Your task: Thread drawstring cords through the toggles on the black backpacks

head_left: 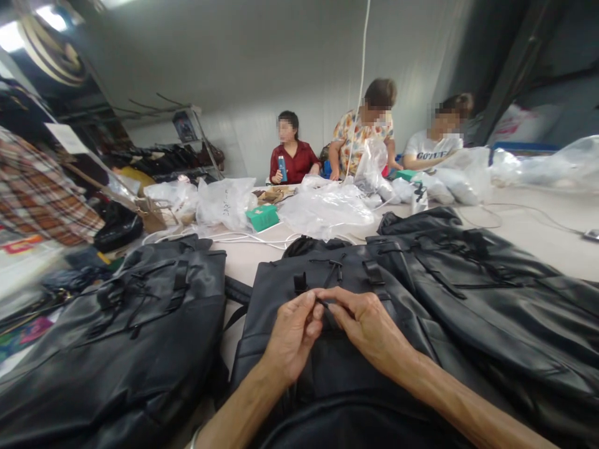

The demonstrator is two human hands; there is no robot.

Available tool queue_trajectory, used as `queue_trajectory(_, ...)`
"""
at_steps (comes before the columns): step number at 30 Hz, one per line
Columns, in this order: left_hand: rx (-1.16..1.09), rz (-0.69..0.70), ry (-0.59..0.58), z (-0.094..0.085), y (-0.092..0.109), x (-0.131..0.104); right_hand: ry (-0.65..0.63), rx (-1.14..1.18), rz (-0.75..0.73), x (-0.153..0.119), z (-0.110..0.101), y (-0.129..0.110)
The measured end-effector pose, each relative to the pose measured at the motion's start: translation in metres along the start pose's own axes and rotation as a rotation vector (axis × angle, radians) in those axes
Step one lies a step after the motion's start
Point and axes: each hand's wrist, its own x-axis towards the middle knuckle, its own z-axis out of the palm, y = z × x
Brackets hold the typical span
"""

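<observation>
Both our forearms reach over the middle black backpack point(327, 349) on the table point(528, 231). Our left hand point(292, 337) and right hand point(369, 327) each pinch a short black strap end point(324, 304) between fingertips. Neighbouring backpacks point(131, 337) look untouched, so we judge the work early.

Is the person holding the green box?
No, the green box sits far up the table, while both hands, left hand and right hand, pinch a small black strap on the middle black bag.
</observation>
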Motion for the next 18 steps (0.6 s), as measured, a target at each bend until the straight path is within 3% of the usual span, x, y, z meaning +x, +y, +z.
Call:
queue_trajectory(5, -0.003, -0.023, -0.026, -0.006, -0.003, 0.001, 0.001, -0.078, 0.011, -0.003, 0.002, 0.002)
queue_trajectory(13, -0.089, 0.059, -0.041, -0.02, -0.014, 0.01, -0.015, -0.099, 0.071, 0.001, 0.007, 0.004)
queue_trajectory(18, -0.075, 0.093, -0.016, -0.023, -0.016, 0.011, -0.035, -0.42, -0.039, -0.001, 0.016, 0.005)
